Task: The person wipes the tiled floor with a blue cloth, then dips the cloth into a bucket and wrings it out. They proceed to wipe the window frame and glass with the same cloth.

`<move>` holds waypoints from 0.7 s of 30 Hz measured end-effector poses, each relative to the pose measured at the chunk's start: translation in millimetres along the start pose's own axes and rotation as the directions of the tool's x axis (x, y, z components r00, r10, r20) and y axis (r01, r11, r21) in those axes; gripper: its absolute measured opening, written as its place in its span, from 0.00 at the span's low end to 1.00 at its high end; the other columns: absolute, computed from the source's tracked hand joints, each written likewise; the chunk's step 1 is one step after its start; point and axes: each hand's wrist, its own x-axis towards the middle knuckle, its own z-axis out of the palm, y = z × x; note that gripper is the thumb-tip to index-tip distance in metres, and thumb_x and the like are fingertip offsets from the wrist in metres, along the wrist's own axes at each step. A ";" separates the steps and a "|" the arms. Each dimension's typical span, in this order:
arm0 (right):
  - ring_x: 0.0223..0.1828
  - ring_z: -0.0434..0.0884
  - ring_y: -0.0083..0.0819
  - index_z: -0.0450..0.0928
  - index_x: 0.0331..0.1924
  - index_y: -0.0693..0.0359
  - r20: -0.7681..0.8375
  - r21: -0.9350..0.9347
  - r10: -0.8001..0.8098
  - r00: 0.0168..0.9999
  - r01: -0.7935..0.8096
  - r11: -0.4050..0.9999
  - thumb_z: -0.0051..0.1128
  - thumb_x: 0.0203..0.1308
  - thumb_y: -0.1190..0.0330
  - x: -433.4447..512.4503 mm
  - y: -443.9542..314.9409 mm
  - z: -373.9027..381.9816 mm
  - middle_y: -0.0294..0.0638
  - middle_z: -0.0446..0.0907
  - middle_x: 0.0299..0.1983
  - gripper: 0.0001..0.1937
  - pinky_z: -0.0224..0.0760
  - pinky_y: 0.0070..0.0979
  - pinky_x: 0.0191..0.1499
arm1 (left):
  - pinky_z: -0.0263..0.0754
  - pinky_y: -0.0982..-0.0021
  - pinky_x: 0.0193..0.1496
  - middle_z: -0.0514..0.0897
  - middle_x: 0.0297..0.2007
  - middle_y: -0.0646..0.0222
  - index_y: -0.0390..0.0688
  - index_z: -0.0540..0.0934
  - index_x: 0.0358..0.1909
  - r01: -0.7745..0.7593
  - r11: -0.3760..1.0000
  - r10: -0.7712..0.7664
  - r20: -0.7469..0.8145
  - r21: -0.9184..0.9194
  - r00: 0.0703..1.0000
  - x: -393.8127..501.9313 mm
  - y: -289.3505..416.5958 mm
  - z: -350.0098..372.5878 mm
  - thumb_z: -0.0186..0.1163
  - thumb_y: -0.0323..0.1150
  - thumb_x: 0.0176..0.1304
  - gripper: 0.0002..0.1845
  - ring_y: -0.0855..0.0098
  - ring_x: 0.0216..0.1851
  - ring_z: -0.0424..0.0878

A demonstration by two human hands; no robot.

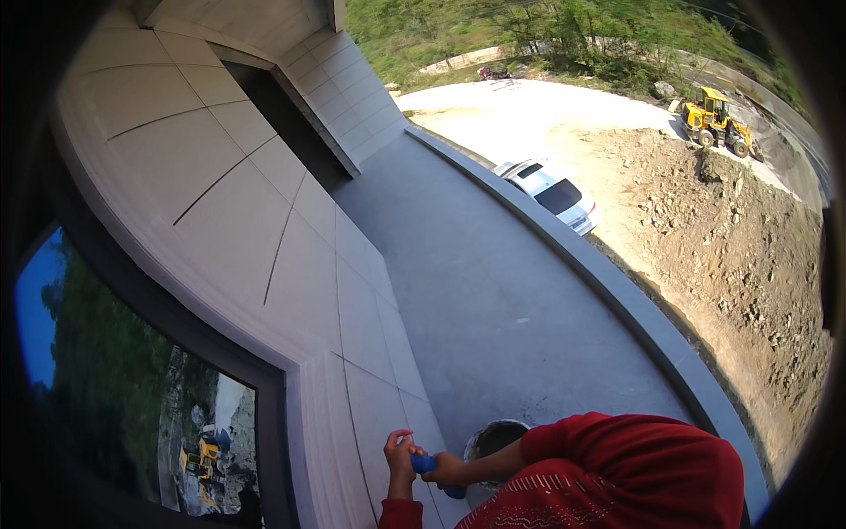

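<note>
A blue object [423, 463], perhaps a tool handle or a squeeze tool, is gripped in my right hand [448, 471]. Its front end shows between my two hands, and its other end sticks out below the right fist. My left hand [398, 456] is at the front end, palm close to or against it, with the fingers raised and slightly curled; whether it grips is unclear. Both hands are in front of the beige panelled wall [370, 370], which has thin dark joints. A round bucket [470, 449] with dark contents stands partly behind my right forearm.
A grey concrete balcony floor [489, 284] runs ahead, edged by a low ledge [581, 244]. To the left are a dark-framed window [271, 410] and a dark doorway [284, 119]. Below the ledge are a white car [555, 195], rubble ground and a yellow wheel loader [714, 122].
</note>
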 end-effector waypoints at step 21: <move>0.49 0.81 0.42 0.63 0.61 0.64 0.225 -0.344 -0.224 0.948 0.293 0.892 0.77 0.45 0.52 -27.1 -16.5 -81.9 0.54 0.76 0.52 0.43 0.78 0.30 0.46 | 0.83 0.62 0.47 0.80 0.46 0.56 0.37 0.76 0.55 0.065 0.928 -0.169 0.260 0.366 0.951 -54.0 35.4 16.0 0.71 0.42 0.55 0.29 0.61 0.48 0.81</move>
